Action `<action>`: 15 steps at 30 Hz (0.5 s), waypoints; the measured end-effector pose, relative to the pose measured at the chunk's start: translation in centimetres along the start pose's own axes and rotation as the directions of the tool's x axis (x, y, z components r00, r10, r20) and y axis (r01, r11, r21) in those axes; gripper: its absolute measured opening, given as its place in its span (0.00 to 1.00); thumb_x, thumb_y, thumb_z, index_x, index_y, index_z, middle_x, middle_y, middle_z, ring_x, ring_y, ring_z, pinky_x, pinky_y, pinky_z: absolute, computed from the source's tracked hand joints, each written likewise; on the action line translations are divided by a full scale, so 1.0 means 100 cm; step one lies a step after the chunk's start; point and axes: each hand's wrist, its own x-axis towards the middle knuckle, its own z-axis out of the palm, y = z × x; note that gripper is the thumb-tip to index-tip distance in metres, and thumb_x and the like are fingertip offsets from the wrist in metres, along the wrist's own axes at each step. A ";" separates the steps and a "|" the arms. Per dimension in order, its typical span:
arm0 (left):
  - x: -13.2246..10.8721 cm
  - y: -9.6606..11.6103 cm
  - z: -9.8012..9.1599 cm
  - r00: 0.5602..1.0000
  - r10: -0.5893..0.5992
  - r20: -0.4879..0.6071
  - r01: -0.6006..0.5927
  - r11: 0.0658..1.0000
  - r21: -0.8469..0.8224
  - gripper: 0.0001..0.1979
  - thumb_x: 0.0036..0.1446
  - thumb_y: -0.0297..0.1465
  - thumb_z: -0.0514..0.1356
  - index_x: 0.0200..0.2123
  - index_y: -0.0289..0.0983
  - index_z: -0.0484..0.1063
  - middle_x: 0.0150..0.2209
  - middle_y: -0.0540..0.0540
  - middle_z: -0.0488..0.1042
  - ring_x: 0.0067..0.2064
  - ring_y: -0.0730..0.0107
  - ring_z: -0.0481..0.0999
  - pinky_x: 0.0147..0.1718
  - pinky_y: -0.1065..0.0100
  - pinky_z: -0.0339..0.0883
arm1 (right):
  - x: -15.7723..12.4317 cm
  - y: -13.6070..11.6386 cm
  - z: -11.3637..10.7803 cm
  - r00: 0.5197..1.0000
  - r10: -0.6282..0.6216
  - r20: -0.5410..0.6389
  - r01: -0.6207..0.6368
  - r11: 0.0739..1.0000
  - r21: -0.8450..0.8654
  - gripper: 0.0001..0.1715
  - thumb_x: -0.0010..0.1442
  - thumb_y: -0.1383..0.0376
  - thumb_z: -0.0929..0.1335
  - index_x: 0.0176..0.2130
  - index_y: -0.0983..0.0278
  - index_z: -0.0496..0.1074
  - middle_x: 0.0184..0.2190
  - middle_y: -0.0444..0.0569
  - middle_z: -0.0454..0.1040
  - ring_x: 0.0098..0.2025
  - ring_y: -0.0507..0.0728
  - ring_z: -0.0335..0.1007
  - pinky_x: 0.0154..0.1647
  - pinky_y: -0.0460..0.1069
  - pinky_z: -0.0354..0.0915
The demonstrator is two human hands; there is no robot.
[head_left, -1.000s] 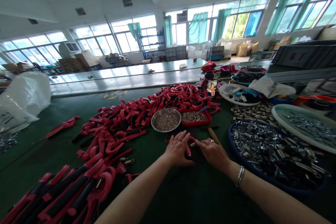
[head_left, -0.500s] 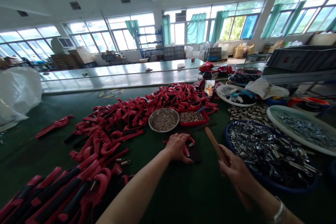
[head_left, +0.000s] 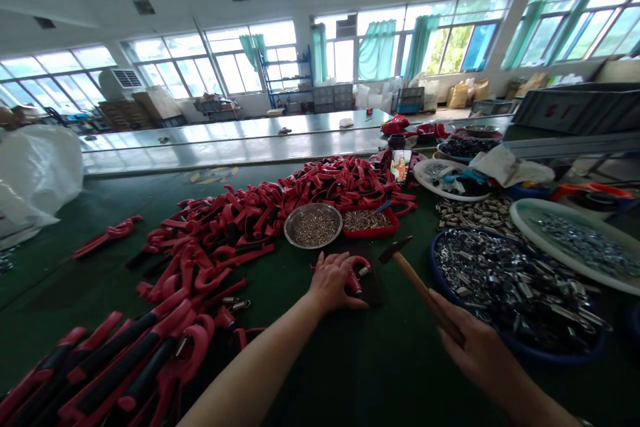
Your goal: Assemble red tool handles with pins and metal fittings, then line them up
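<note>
My left hand (head_left: 331, 285) lies over a red hand tool with a curved jaw (head_left: 358, 271), its fingers and thumb closed about it. A small coil spring (head_left: 365, 271) shows in the curve of that tool, which rests on a dark plate (head_left: 371, 288). The palm hides the tool's other end. My right hand (head_left: 465, 337) grips the wooden handle of a hammer (head_left: 417, 283). The hammer's dark head is raised to the right of the red tool, apart from it. Just beyond my left hand stand a round metal bowl of small rivet-like parts (head_left: 287, 238) and a red tray of metal pins (head_left: 371, 233).
A large heap of red tool parts (head_left: 260, 213) spreads over the left and middle. More red tools with black grips (head_left: 125, 353) lie near left. A blue basin of metal parts (head_left: 517, 353) and a pale oval tray (head_left: 520, 227) are on the right. A lit phone (head_left: 401, 167) stands behind.
My right hand has shifted slightly right and closer to me with the hammer, whose head now shows more plainly. My left hand stays on the red tool, with its fingers slightly moved.
</note>
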 end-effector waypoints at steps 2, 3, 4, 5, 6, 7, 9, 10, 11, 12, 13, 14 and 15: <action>-0.012 0.006 0.005 0.994 -0.064 -0.093 0.070 0.996 0.056 0.43 0.35 0.56 0.61 0.54 0.42 0.62 0.54 0.43 0.63 0.53 0.52 0.60 0.54 0.52 0.49 | 0.001 0.007 0.005 0.997 0.071 0.019 -0.071 0.997 0.001 0.30 0.56 0.63 0.59 0.58 0.66 0.57 0.51 0.55 0.67 0.50 0.59 0.66 0.49 0.53 0.65; -0.017 0.009 0.008 0.989 -0.085 -0.123 0.095 0.992 0.080 0.39 0.38 0.54 0.60 0.53 0.42 0.63 0.53 0.43 0.64 0.52 0.53 0.61 0.52 0.54 0.52 | 0.002 0.011 0.007 0.995 0.092 0.039 -0.092 0.996 -0.008 0.29 0.56 0.63 0.59 0.57 0.67 0.59 0.50 0.55 0.68 0.50 0.59 0.66 0.49 0.53 0.65; -0.022 0.011 0.011 0.986 -0.099 -0.137 0.113 0.989 0.098 0.36 0.42 0.52 0.60 0.53 0.42 0.63 0.52 0.43 0.65 0.51 0.54 0.62 0.50 0.56 0.54 | 0.003 0.014 0.009 0.992 0.106 0.062 -0.104 0.994 -0.032 0.29 0.55 0.63 0.60 0.56 0.67 0.60 0.49 0.55 0.70 0.49 0.59 0.68 0.47 0.53 0.66; -0.025 0.012 0.014 0.984 -0.108 -0.141 0.124 0.986 0.110 0.34 0.44 0.50 0.59 0.54 0.42 0.63 0.51 0.43 0.65 0.50 0.55 0.63 0.48 0.57 0.57 | 0.005 0.016 0.011 0.990 0.118 0.080 -0.112 0.991 -0.077 0.28 0.55 0.63 0.60 0.55 0.67 0.62 0.47 0.56 0.71 0.46 0.60 0.69 0.45 0.53 0.68; -0.026 0.013 0.017 0.984 -0.116 -0.138 0.133 0.984 0.117 0.33 0.46 0.49 0.58 0.54 0.42 0.62 0.49 0.43 0.66 0.48 0.56 0.64 0.47 0.58 0.58 | 0.009 0.015 0.013 0.987 0.132 0.094 -0.117 0.982 -0.146 0.27 0.54 0.63 0.61 0.53 0.67 0.64 0.45 0.56 0.72 0.43 0.61 0.71 0.41 0.54 0.69; -0.027 0.013 0.019 0.984 -0.122 -0.131 0.137 0.983 0.120 0.34 0.46 0.49 0.58 0.55 0.41 0.62 0.48 0.43 0.67 0.47 0.56 0.65 0.45 0.58 0.60 | 0.014 0.013 0.015 0.985 0.142 0.097 -0.117 0.967 -0.228 0.26 0.52 0.64 0.62 0.51 0.67 0.66 0.43 0.57 0.73 0.40 0.62 0.72 0.37 0.55 0.70; -0.026 0.012 0.019 0.989 -0.110 -0.103 0.123 0.985 0.122 0.34 0.46 0.49 0.58 0.55 0.40 0.62 0.47 0.42 0.68 0.45 0.56 0.66 0.43 0.59 0.61 | 0.031 0.002 0.019 0.990 0.115 0.078 -0.080 0.929 -0.360 0.24 0.51 0.66 0.63 0.48 0.66 0.69 0.43 0.58 0.72 0.39 0.63 0.71 0.33 0.56 0.70; -0.025 0.011 0.017 0.991 -0.098 -0.091 0.109 0.986 0.123 0.35 0.45 0.49 0.59 0.55 0.40 0.62 0.47 0.42 0.68 0.45 0.56 0.66 0.44 0.59 0.61 | 0.041 -0.006 0.022 0.996 0.061 0.065 -0.031 0.921 -0.388 0.23 0.51 0.67 0.64 0.49 0.66 0.68 0.45 0.58 0.71 0.42 0.64 0.70 0.35 0.56 0.69; -0.024 0.010 0.014 0.993 -0.083 -0.081 0.093 0.988 0.124 0.35 0.44 0.48 0.59 0.54 0.40 0.63 0.47 0.42 0.68 0.45 0.56 0.65 0.44 0.60 0.61 | 0.053 -0.015 0.025 0.998 -0.030 0.050 0.046 0.931 -0.363 0.25 0.53 0.68 0.63 0.51 0.66 0.66 0.49 0.58 0.69 0.47 0.63 0.67 0.40 0.55 0.68; -0.023 0.010 0.009 0.995 -0.068 -0.070 0.076 0.990 0.122 0.34 0.43 0.48 0.60 0.54 0.40 0.63 0.46 0.43 0.68 0.45 0.57 0.65 0.44 0.60 0.61 | 0.066 -0.024 0.029 0.991 -0.119 0.057 0.131 0.937 -0.324 0.26 0.54 0.68 0.63 0.54 0.64 0.64 0.51 0.56 0.66 0.49 0.61 0.65 0.43 0.54 0.66; -0.022 0.009 0.002 0.997 -0.053 -0.058 0.060 0.991 0.117 0.34 0.43 0.49 0.60 0.53 0.41 0.64 0.45 0.43 0.69 0.45 0.57 0.66 0.44 0.61 0.61 | 0.078 -0.032 0.032 0.978 -0.192 0.078 0.207 0.938 -0.279 0.26 0.55 0.69 0.63 0.54 0.61 0.64 0.52 0.54 0.66 0.50 0.60 0.64 0.45 0.54 0.65; -0.020 0.008 -0.006 0.998 -0.040 -0.039 0.044 0.993 0.109 0.33 0.44 0.49 0.59 0.52 0.41 0.65 0.44 0.44 0.69 0.45 0.58 0.66 0.44 0.62 0.62 | 0.090 -0.038 0.035 0.963 -0.247 0.112 0.266 0.939 -0.219 0.25 0.55 0.69 0.64 0.53 0.59 0.64 0.52 0.51 0.67 0.49 0.58 0.65 0.46 0.53 0.64; -0.018 0.008 -0.015 0.999 -0.032 -0.016 0.034 0.995 0.096 0.31 0.45 0.50 0.57 0.51 0.42 0.66 0.43 0.45 0.70 0.44 0.59 0.67 0.42 0.63 0.62 | 0.100 -0.041 0.038 0.952 -0.277 0.134 0.295 0.943 -0.150 0.24 0.55 0.69 0.64 0.52 0.57 0.66 0.50 0.49 0.68 0.48 0.57 0.66 0.45 0.52 0.64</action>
